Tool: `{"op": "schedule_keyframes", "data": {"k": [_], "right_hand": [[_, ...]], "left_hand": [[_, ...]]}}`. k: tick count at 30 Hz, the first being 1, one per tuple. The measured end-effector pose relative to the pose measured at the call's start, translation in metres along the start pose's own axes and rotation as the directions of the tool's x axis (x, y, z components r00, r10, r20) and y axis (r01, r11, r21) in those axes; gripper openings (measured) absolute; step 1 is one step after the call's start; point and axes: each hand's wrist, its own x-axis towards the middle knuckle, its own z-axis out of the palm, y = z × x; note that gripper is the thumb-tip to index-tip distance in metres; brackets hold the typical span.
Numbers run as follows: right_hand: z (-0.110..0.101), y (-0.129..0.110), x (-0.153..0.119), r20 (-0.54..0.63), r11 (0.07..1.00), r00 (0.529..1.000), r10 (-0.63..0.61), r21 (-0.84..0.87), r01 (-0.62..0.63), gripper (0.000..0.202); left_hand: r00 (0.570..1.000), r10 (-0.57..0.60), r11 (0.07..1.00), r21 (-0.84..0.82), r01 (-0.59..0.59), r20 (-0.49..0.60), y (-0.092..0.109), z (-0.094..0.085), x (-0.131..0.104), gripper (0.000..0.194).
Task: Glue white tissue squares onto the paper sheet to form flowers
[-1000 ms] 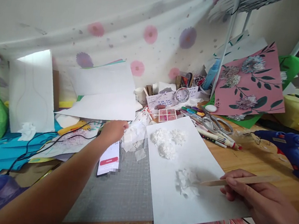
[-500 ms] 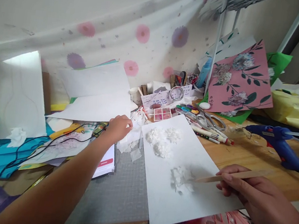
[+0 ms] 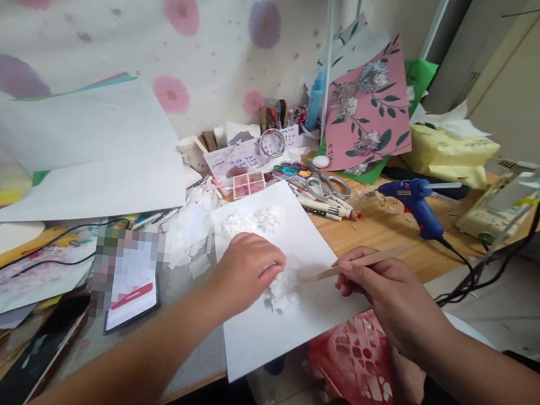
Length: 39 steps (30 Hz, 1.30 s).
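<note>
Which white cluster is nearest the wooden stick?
The lone cluster just left of the wooden stick; the other clusters sit together farther up the sheet.

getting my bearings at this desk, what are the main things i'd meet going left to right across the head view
Yellow-orange object → phone → paper cup → left hand → right hand holding a wooden stick.

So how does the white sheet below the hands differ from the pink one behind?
The white sheet lies flat; the pink sheet stands propped at a tilt. The white sheet bears plain white clusters; the pink sheet has tinted flowers plus dark green leaves. Both carry ruffled clusters.
</note>
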Motion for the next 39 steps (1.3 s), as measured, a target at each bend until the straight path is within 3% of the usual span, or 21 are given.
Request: {"op": "schedule_keyframes", "data": {"k": [4,10,17,28,39], "right_hand": [[-0.003,-0.001,0.0,-0.036,1.0,0.999,-0.001,0.002,0.001,0.019],[-0.002,-0.009,-0.003,-0.021,0.995,0.999,-0.029,-0.098,0.027,0.021],[0.006,-0.013,-0.004,0.123,0.942,0.987,-0.106,-0.305,0.14,0.019],[0.014,-0.007,-0.001,0.142,0.893,0.983,-0.115,-0.419,0.165,0.022],[0.016,-0.005,0.002,0.121,0.915,0.993,-0.001,-0.401,0.05,0.02]], "left_hand": [[0.989,0.117,0.993,-0.007,-0.117,0.085,0.015,0.006,0.003,0.011],[0.982,0.154,0.988,-0.009,-0.154,0.111,0.016,0.0,-0.003,0.017],[0.974,0.207,0.978,0.006,-0.208,0.089,0.009,0.0,-0.005,0.017],[0.975,0.194,0.981,-0.011,-0.194,0.11,0.005,0.002,-0.005,0.016],[0.982,0.152,0.986,-0.079,-0.144,0.108,-0.004,0.006,-0.004,0.009]]}}
